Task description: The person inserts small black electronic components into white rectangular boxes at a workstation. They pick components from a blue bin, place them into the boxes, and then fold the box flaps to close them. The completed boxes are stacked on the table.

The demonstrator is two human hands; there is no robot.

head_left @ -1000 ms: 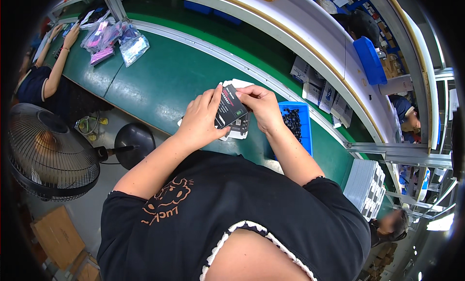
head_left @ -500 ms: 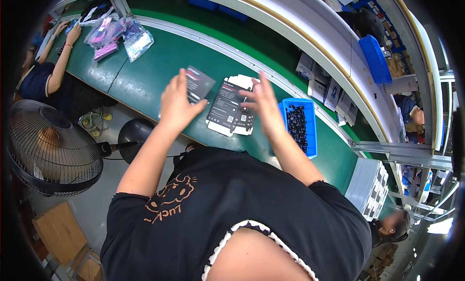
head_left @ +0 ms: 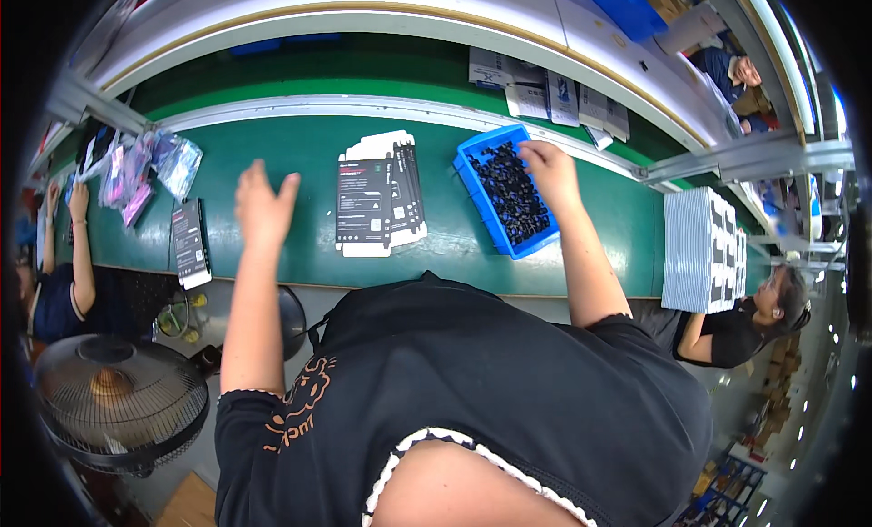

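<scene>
A black-and-white printed carton (head_left: 189,243) lies at the front edge of the green bench, left of my left hand. My left hand (head_left: 263,204) is held over the bench with fingers apart and nothing in it. In front of me lies an overlapping stack of flat black-and-white cartons (head_left: 365,200), touched by neither hand. At the right side of a blue bin (head_left: 510,239) full of small black plastic parts (head_left: 513,186), my right hand (head_left: 549,174) has its fingers bent together; whatever is between the fingertips is too small to make out.
Clear plastic bags with pink and blue contents (head_left: 136,173) lie at the far left by a co-worker's arms (head_left: 84,245). A tall stack of pale sheets (head_left: 688,250) stands right, near another person. A shelf (head_left: 363,23) overhangs the back; a fan (head_left: 118,400) stands lower left.
My left hand has let go of a carton, which now lies to the left. My right hand has moved from beside the carton stack to the blue bin. The view has turned.
</scene>
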